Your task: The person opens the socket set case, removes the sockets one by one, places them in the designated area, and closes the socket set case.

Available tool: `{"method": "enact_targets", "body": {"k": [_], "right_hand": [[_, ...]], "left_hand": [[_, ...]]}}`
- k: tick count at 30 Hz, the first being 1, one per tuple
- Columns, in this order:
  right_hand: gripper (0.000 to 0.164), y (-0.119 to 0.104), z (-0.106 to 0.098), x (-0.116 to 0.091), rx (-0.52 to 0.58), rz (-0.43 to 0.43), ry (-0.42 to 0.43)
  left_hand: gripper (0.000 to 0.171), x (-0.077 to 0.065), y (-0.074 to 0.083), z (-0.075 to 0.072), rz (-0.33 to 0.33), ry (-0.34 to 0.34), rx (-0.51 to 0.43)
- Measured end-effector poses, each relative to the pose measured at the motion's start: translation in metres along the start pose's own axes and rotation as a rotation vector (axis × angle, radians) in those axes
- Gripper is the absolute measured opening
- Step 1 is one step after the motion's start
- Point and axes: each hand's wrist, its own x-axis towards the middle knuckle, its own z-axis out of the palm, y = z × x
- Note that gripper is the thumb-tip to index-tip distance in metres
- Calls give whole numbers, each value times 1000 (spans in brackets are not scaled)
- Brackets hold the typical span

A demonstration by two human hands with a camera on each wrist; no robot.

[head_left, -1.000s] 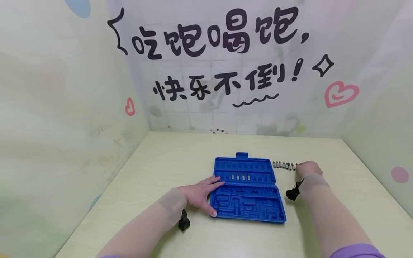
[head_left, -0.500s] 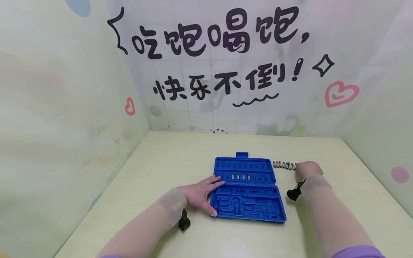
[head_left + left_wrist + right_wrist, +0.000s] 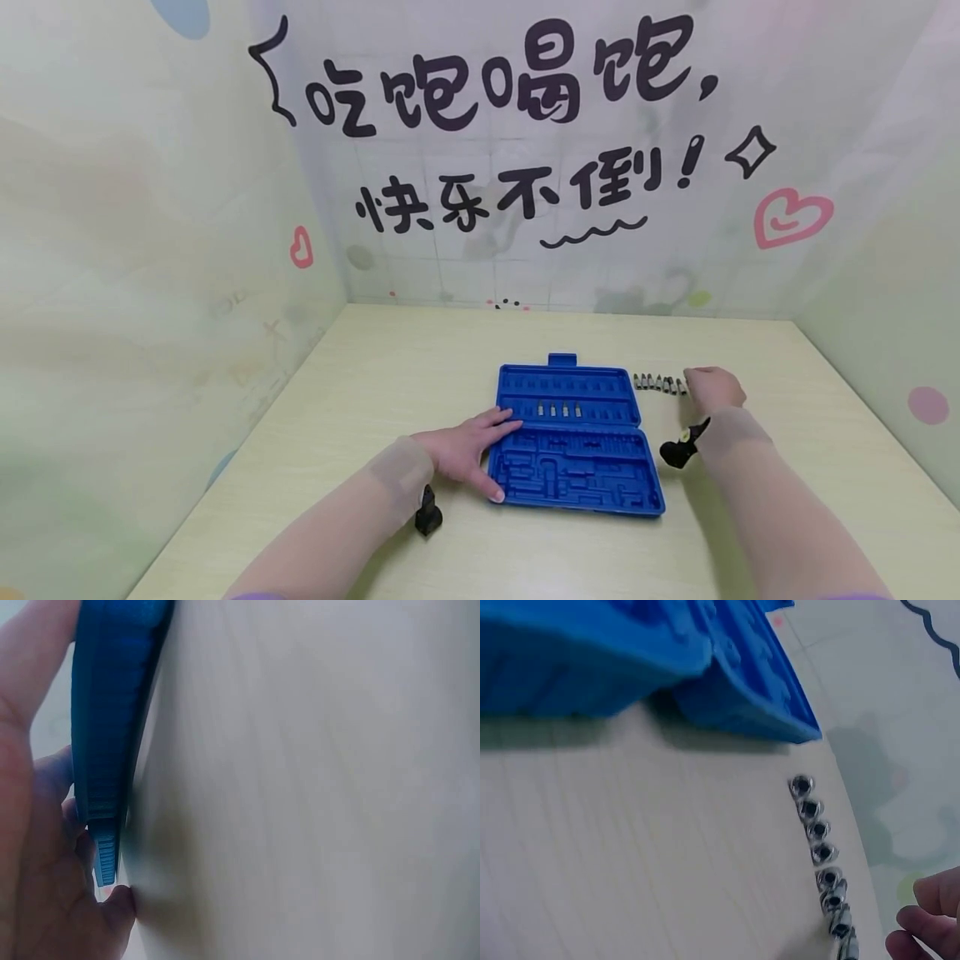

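A blue plastic bit case (image 3: 573, 471) lies unfolded on the table, its moulded slots facing up. My left hand (image 3: 461, 450) rests on the case's left edge, fingers spread and thumb near the front corner. Several small metal screwdriver bits (image 3: 566, 410) sit in the back half of the case. To the right of it, a row of metal bits (image 3: 658, 383) lies on the table; the right wrist view shows their round socketed ends (image 3: 819, 829). My right hand (image 3: 716, 389) is just above the row's right end, fingers bent; whether they pinch a bit is hidden.
The pale wooden table (image 3: 390, 358) is bounded by printed cloth walls at the back and both sides. A black wrist camera (image 3: 428, 512) hangs under the left forearm, and another camera (image 3: 681, 450) under the right.
My right hand has risen slightly and shifted a little left and away from me at the row's right end. The left hand and the case stay where they were.
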Motion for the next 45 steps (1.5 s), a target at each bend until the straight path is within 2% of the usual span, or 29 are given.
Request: {"method": "enact_targets", "body": {"k": [3,6,10,13,16,19,24,28,36,45], "right_hand": [[55,-9,10,-4,138,-26,13],[53,-19,25,-9,257,-80,-8],[53,-32,44,-23,344,-127,-101],[53,-39,58,-35,373,-125,-175],[52,-42,71,-45,351,-128,-220],[51,-44,82,-55,262,-140,-232],[45,-41,96,-66,54,-163,-173],[39,-36,105,-68,-35,-179,-136],[33,-35,111,-69,-102,-166,-128],[23,-41,111,-64,-56,-93,-162]], "left_hand": [[108,1,0,0,2,-1,4],[108,1,-1,-1,3,2,5],[108,1,0,0,8,5,2],[108,1,0,1,7,6,3],[108,2,-1,2,2,6,8],[109,2,-1,3,3,8,8],[109,2,0,3,9,14,6],[108,1,1,1,3,13,5],[107,2,0,2,1,12,2],[107,2,0,0,14,12,-4]]}}
